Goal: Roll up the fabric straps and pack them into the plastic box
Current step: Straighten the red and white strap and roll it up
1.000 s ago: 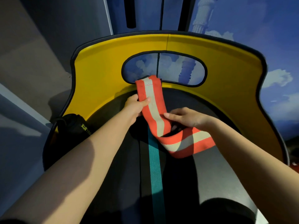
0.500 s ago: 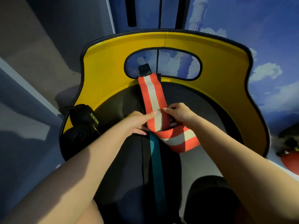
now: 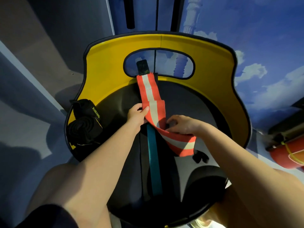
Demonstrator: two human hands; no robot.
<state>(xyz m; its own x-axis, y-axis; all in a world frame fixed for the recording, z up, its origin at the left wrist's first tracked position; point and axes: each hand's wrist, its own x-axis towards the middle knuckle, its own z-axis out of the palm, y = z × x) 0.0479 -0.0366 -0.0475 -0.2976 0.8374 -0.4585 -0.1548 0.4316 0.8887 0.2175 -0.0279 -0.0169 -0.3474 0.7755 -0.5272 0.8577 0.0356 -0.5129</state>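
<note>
Still unrolled — we pinch the orange strap (image 3: 152, 109) with left hand (image 3: 137, 113) and right hand (image 3: 181, 124); a slack grip risks a lopsided roll.

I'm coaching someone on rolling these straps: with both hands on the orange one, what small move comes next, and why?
Probably start the roll: the right hand pinches the orange strap at its fold, so curling that bend inward would begin a coil, while the left hand holds the upper length taut. The strap lies unrolled; a rolled black strap sits on the left.
</note>
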